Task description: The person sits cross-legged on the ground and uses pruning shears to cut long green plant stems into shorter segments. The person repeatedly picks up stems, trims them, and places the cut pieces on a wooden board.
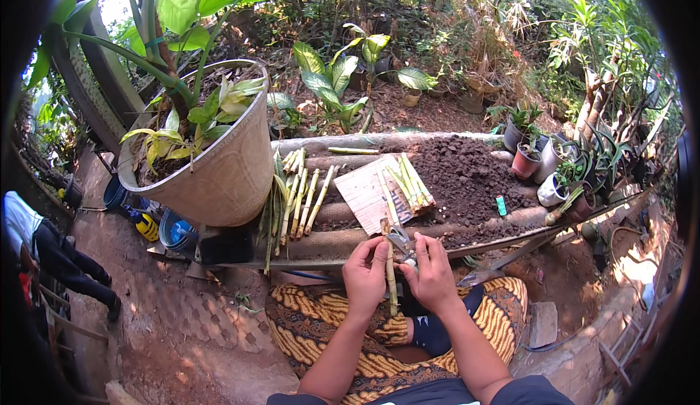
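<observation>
My left hand (pixel 364 274) grips a ringed, yellowish-green cane cutting (pixel 391 287), which stands nearly upright over my lap. In my right hand (pixel 432 276) is a pair of pruning shears (pixel 401 239), their metal blades touching or just beside the cutting's brown upper end. Fingers hide most of the shears' handles. Beyond the hands, a piece of cardboard (pixel 355 185) bearing print lies on the bench. A bundle of green cane cuttings (pixel 411 183) rests on its right part, and one longer cane (pixel 387 192) lies along it. More cut canes (pixel 309 200) are spread to the left.
Dark loose soil (pixel 465 178) is heaped on the ridged bench top (pixel 339 241), with a green thread spool (pixel 501 205) nearby. A large planter (pixel 219 175) stands left, small potted plants (pixel 528 160) right. At far left is another person (pixel 60 257), near a yellow bottle (pixel 145 225).
</observation>
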Demonstrator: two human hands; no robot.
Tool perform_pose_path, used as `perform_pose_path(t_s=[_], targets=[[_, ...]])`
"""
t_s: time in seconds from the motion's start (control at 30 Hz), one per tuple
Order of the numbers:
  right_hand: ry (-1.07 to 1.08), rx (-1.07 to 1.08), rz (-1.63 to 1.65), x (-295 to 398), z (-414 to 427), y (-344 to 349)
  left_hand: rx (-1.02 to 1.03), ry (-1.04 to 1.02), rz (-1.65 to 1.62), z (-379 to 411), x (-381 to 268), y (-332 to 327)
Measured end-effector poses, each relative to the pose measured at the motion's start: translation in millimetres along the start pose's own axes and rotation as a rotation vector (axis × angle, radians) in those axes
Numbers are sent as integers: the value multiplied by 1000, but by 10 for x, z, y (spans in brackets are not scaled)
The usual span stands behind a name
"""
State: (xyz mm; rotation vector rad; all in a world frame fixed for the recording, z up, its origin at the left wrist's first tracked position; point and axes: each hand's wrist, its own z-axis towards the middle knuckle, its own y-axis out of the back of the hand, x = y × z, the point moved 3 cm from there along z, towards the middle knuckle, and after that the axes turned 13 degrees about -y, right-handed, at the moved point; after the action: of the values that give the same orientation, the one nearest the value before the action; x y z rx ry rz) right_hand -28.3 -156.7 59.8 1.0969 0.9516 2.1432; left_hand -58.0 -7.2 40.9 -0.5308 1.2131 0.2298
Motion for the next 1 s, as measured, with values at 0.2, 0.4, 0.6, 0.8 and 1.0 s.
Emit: perform_pose_path(t_s=[0.2, 0.4, 0.6, 0.8, 1.0], targets=[[7, 30, 81, -51, -13, -39, 36, -127, 163, 16, 52, 43], [-72, 46, 202, -136, 52, 34, 96, -28, 59, -140, -34, -168], [-126, 61, 237, -215, 42, 93, 27, 124, -166, -109, 54, -212], [-76, 136, 200, -173, 13, -1, -22, 89, -155, -65, 141, -108], [-72, 174, 177, -158, 13, 0, -1, 63, -68, -41, 88, -89]])
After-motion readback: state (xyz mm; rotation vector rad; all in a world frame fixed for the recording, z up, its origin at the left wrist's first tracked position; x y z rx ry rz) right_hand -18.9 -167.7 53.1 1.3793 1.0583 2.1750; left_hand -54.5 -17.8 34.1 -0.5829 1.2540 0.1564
